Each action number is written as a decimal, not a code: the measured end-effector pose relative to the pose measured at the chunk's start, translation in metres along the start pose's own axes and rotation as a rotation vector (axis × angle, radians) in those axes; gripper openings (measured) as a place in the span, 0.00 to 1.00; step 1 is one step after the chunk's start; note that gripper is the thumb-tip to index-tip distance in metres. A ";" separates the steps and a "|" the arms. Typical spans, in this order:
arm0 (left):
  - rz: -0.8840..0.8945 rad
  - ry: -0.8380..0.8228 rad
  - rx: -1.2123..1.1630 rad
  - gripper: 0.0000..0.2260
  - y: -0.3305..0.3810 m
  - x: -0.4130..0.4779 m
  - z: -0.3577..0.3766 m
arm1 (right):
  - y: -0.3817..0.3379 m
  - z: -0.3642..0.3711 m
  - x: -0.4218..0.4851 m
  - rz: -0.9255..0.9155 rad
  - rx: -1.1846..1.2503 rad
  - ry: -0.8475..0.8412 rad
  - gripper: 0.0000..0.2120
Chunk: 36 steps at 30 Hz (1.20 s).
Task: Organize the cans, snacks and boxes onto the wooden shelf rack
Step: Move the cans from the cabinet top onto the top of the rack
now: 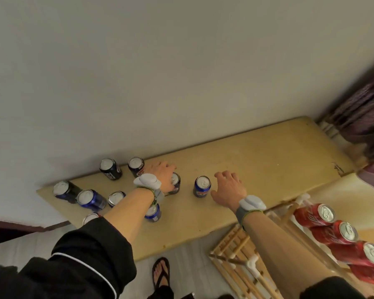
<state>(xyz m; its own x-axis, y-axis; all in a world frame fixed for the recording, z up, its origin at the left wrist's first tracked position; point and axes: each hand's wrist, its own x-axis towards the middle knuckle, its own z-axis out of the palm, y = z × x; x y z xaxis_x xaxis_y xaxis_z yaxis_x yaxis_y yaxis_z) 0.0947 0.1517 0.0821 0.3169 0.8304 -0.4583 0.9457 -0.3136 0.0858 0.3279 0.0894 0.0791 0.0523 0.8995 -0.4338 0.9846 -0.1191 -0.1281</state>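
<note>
Your right grip (229, 187), fingers spread, hovers just right of a blue can (202, 186) on the desk (268, 156). Your left grip (162, 174) partly covers a second can (175, 182); hold unclear.

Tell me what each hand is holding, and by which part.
The right hand holds nothing; its fingers are spread beside the lone blue can. The left hand lies over a half-hidden blue can; whether it grips it cannot be told.

Long pale-yellow tabletop (257, 160), set against a wall. Holds nine blue and dark drink cans (202, 186), all upright, grouped on its left half, one partly hidden. Adjoining wooden rack (229, 268) carries red cans (343, 231) lying sideways in a row.
</note>
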 end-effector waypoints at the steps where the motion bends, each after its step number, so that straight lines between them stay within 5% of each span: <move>1: 0.027 -0.019 -0.007 0.32 0.002 0.008 0.003 | 0.001 0.007 0.005 0.035 0.015 -0.021 0.29; 11: 0.296 -0.059 -0.024 0.34 0.056 0.077 0.051 | 0.035 0.065 0.026 0.300 0.151 -0.082 0.36; 17: 0.274 -0.078 -0.025 0.34 0.072 0.087 0.074 | 0.042 0.090 0.039 0.276 0.300 0.002 0.30; 21: 0.232 0.048 0.044 0.28 0.076 0.084 0.082 | 0.049 0.083 0.040 0.250 0.310 -0.028 0.27; 26: 0.210 0.104 0.251 0.28 0.068 0.070 0.074 | 0.061 0.067 0.014 0.201 0.408 0.021 0.31; 30: 0.234 0.112 0.238 0.27 0.088 0.055 0.051 | 0.082 0.038 -0.026 0.217 0.448 0.109 0.38; 36: 0.335 0.141 0.101 0.30 0.144 0.045 0.026 | 0.110 0.017 -0.080 0.223 0.414 0.210 0.34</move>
<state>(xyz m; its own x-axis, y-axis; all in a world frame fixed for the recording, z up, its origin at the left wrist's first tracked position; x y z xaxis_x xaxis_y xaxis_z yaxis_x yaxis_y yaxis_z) 0.2430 0.1321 0.0512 0.6212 0.7270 -0.2924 0.7781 -0.6166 0.1198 0.4287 -0.0028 0.0844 0.3279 0.8933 -0.3075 0.7990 -0.4359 -0.4142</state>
